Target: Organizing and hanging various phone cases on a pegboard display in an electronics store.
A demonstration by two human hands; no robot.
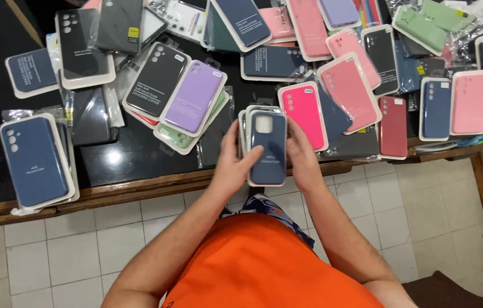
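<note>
From my remote feed, the dark tabletop (pixel 139 154) lies crowded with boxed phone covers. Just above its wooden front edge, I see both hands clamped on a small stack of packaged covers (pixel 264 145), a navy one on top: left hand (pixel 235 162) gripping the stack's left side with the thumb across its face, right hand (pixel 301 159) gripping its right. A hot-pink cover (pixel 304 114) lies just right of the stack, a lilac cover (pixel 194 97) to its left.

Both bare forearms are reaching forward and converging, the left hand (pixel 234 165) and right hand (pixel 304 159) facing each other with fingers (pixel 253 155) curling inward, gripping.
</note>
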